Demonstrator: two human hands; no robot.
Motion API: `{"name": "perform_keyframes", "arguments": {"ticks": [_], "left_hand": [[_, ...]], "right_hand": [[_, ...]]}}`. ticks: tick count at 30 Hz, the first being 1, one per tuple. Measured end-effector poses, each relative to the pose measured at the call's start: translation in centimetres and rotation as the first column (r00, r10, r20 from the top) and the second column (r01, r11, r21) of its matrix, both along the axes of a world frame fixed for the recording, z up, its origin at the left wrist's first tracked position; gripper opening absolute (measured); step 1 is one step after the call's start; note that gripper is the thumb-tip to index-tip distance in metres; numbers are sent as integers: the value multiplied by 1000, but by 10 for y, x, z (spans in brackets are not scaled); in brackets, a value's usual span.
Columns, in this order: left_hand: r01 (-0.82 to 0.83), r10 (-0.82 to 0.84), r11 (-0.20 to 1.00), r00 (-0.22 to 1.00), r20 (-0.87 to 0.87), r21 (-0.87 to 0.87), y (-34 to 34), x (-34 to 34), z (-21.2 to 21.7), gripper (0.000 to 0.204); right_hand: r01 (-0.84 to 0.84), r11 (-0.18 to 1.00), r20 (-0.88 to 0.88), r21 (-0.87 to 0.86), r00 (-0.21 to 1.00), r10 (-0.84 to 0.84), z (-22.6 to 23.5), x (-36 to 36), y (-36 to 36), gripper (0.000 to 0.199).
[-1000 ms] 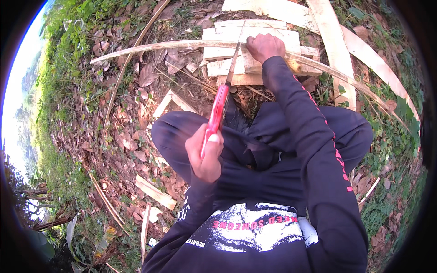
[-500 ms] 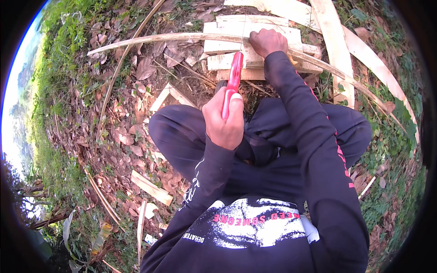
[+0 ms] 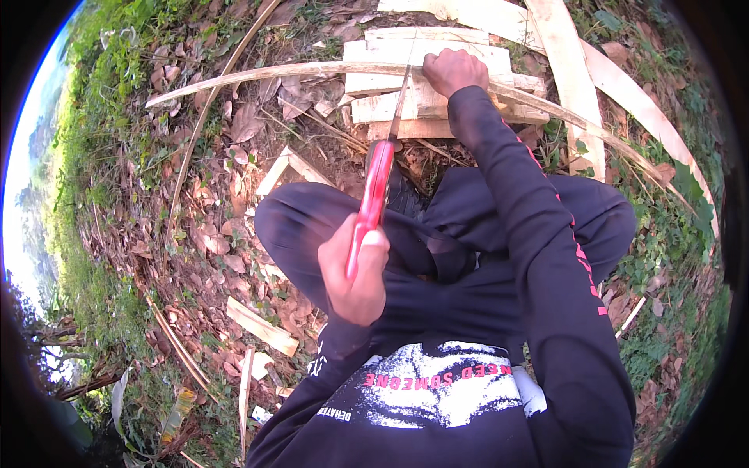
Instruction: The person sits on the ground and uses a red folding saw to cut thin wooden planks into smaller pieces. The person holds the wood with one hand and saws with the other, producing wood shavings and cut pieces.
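My left hand (image 3: pixel 353 281) is closed round the red handle of a handsaw (image 3: pixel 379 179), which is low in front of my left knee. From the handle the thin blade runs away from me to a long, narrow wooden strip (image 3: pixel 289 70), crossing it just left of my right hand. My right hand (image 3: pixel 457 72) is closed over the strip and presses it on a stack of pale wooden boards (image 3: pixel 421 129). The strip reaches well past the stack on both sides. What my right fingers wrap underneath is hidden.
Long pale planks (image 3: pixel 573 86) lie at the far right. Another thin strip (image 3: pixel 191 148) stretches across the leaf-covered ground on the left. Short wood offcuts (image 3: pixel 261 326) lie left of my crossed legs, and two joined pieces (image 3: pixel 273 171) sit beside my left knee.
My left hand has pulled the saw back toward me and slightly left, baring more of the blade. My right hand keeps its place on the strip.
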State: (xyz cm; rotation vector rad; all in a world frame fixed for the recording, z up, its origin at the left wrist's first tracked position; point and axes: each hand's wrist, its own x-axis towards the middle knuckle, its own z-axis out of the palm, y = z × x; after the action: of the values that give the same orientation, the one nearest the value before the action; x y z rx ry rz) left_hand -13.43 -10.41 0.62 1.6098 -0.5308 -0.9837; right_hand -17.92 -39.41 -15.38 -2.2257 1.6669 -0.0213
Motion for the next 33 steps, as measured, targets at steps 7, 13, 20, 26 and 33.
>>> {"name": "perform_keyframes", "arguments": {"ticks": [7,13,20,26,33], "left_hand": [[5,0,997,997,72,-75,-65,13,-58,21],[25,-16,995,995,97,-93,9,-1,-17,18],[56,-39,995,980,194,-86,-12,3,-28,18],[61,-16,988,954,298,-141,-64,7,-43,22],[124,-86,981,966,243,-147,8,9,-16,18]], "right_hand": [[-49,998,-4,-41,999,49,-5,3,4,48],[-2,1000,-62,-25,998,0,-1,1,0,47],[5,1000,-45,-22,999,-6,-2,1,0,48],[-37,999,-81,-17,996,35,-2,0,5,50],[-17,999,-85,-40,996,13,-1,1,7,51]]}}
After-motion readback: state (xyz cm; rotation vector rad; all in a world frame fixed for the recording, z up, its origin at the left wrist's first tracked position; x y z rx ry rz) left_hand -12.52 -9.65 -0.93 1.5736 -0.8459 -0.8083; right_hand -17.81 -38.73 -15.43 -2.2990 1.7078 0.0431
